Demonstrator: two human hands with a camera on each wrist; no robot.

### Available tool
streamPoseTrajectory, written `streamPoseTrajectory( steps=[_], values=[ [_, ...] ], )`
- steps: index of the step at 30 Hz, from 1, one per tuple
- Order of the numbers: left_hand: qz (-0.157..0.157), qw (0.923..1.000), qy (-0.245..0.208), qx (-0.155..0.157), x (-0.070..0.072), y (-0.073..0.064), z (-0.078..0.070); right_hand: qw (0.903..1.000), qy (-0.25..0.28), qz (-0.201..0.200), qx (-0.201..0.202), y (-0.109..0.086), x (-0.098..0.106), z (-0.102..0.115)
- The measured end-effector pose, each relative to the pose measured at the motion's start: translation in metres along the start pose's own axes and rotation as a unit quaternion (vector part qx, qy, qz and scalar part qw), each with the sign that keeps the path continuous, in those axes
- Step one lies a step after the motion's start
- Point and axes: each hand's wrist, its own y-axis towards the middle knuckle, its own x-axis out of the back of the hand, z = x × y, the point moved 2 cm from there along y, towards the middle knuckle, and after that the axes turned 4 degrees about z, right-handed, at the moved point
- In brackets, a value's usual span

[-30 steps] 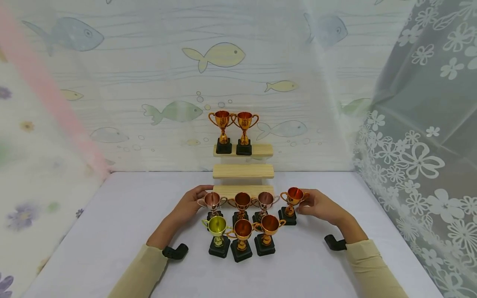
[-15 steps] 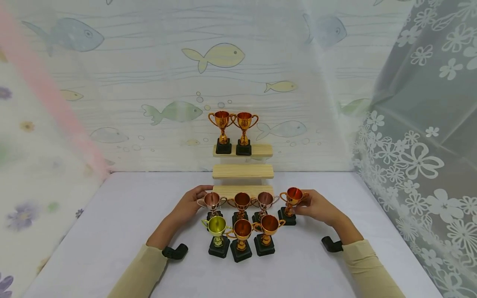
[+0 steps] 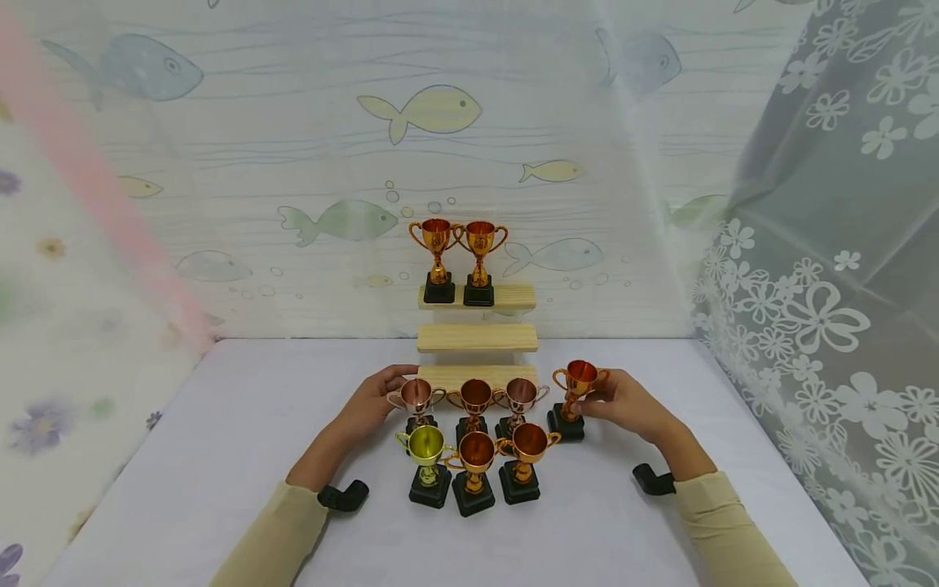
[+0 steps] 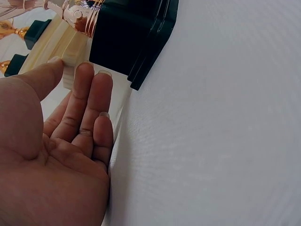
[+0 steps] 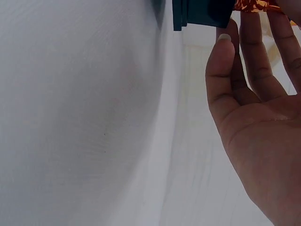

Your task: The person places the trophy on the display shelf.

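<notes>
My right hand [image 3: 623, 401] holds a small orange-gold trophy cup [image 3: 581, 377] by its stem, right of the other trophies. The cup leans a little to the right over its black base [image 5: 207, 13]. My left hand [image 3: 374, 401] lies at the left end of the stepped wooden rack [image 3: 477, 337], its fingers loosely extended; in the left wrist view the thumb tip touches the wood [image 4: 75, 49]. A rose-coloured trophy [image 3: 416, 398] stands close beside that hand, its black base [image 4: 131, 37] near the fingertips.
Two gold trophies [image 3: 479, 244] stand on the rack's top step. In front of the rack, several more trophies are in two rows, including a yellow-gold one [image 3: 427, 448] and an orange one [image 3: 530, 444]. A white cloth [image 3: 587, 530] covers the table; printed curtains [image 3: 293, 122] hang behind.
My right hand has moved slightly left and closed around the orange-gold trophy's stem. That cup has risen a little and now leans right. My left hand stays at the rack.
</notes>
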Motion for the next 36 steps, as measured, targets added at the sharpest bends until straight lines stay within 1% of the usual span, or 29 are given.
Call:
streamPoseTrajectory(
  steps=[4,11,22,30,36],
  values=[
    [0.002,1.0,0.001,0.003,0.0,-0.001,-0.001,0.9999,0.007,-0.014,0.001,0.0,0.003,0.003],
    [0.006,0.9999,-0.013,-0.006,0.001,-0.002,-0.007,0.9986,0.021,-0.044,0.019,0.004,0.009,0.015],
    [0.003,1.0,-0.007,-0.001,0.0,-0.003,-0.005,0.9961,0.018,-0.081,0.029,0.013,0.017,0.034],
    [0.002,0.9999,-0.009,0.005,0.0,-0.004,-0.006,0.9925,-0.017,-0.114,0.041,0.032,0.023,0.059],
    [0.005,0.9999,-0.013,-0.001,-0.001,-0.003,-0.006,0.9882,-0.02,-0.136,0.067,0.049,0.031,0.079]
  ],
)
